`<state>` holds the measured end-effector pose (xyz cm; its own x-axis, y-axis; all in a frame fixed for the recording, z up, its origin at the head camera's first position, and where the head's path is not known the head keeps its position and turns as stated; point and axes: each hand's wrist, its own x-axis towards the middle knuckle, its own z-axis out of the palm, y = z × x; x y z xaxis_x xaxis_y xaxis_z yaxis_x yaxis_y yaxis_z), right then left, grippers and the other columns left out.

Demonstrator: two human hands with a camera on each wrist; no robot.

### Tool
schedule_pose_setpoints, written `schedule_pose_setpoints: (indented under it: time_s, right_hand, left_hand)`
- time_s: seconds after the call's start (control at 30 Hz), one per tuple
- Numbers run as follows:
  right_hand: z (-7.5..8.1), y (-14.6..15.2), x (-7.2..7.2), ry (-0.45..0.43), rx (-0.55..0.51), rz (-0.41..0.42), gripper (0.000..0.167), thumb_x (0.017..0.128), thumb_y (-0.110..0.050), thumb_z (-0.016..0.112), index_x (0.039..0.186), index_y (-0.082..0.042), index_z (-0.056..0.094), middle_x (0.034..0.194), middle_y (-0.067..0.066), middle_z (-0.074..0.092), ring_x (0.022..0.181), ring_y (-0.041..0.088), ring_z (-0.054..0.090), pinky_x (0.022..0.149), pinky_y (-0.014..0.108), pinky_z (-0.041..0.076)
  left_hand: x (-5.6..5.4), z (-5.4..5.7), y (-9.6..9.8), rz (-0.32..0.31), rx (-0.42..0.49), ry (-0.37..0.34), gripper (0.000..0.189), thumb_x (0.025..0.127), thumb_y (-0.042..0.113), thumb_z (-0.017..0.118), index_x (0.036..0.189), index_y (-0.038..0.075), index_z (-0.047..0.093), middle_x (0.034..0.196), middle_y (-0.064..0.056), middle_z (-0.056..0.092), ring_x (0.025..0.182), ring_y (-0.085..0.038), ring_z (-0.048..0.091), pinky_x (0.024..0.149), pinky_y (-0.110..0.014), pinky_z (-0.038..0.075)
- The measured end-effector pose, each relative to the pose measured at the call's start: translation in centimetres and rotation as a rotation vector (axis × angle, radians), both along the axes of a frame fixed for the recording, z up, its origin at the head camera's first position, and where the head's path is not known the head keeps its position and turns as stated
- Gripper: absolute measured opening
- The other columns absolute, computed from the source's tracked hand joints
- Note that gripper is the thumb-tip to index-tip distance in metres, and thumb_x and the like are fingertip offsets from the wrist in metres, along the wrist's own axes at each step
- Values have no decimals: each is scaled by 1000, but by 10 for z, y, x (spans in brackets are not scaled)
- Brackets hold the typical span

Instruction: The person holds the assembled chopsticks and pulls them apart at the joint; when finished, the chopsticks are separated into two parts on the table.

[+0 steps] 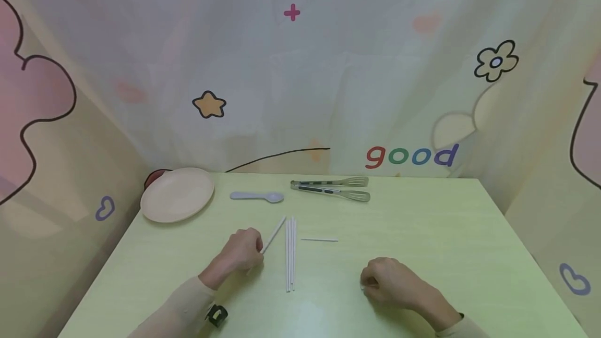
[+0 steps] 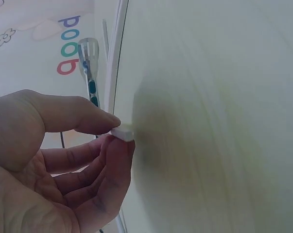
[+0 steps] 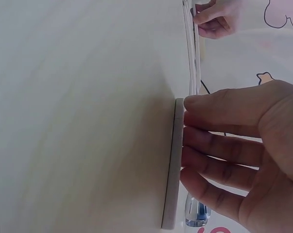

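In the head view my left hand (image 1: 244, 249) is left of the middle, pinching a slim white stick (image 1: 274, 234) between thumb and fingertips. The stick slants up and to the right from the fingers; its near end (image 2: 123, 133) pokes out between thumb and forefinger in the left wrist view. My right hand (image 1: 392, 281), low over the table on the right, has thumb and fingertips at another white stick (image 3: 172, 170), seen lengthwise in the right wrist view. From above that stick is almost wholly hidden by the hand. Between the hands, several white sticks (image 1: 290, 254) lie side by side.
A thin white stick (image 1: 319, 240) lies crosswise right of the row. Toward the back of the pale green table (image 1: 451, 233) are a round plate (image 1: 178, 197), a pale spoon (image 1: 257, 197) and metal tongs (image 1: 331, 190) with spread arms. A printed curtain (image 1: 300, 77) hangs behind.
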<state>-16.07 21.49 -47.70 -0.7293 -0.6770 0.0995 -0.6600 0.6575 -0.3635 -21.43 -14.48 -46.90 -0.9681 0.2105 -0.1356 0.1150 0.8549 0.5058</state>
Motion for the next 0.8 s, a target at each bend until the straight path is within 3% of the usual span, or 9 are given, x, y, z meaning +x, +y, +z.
schedule_pose_setpoints:
  time_s: [0.3, 0.8]
  right_hand:
    - [6, -1, -1, 89, 0, 2, 9, 82, -8, 71, 80, -17, 72, 77, -13, 64, 71, -3, 52, 63, 21, 48]
    - [26, 1, -9, 90, 4, -21, 13, 82, -10, 73, 95, -10, 73, 91, -4, 70, 84, 11, 63, 70, 27, 53]
  left_hand:
    - [0, 8, -1, -26, -7, 54, 10, 72, 0, 69, 80, 4, 67, 73, -3, 63, 60, -18, 55, 53, -28, 45]
    - [-4, 26, 5, -31, -18, 150, 11, 73, 2, 69, 81, 9, 70, 73, 1, 63, 62, -15, 55, 54, -27, 44]
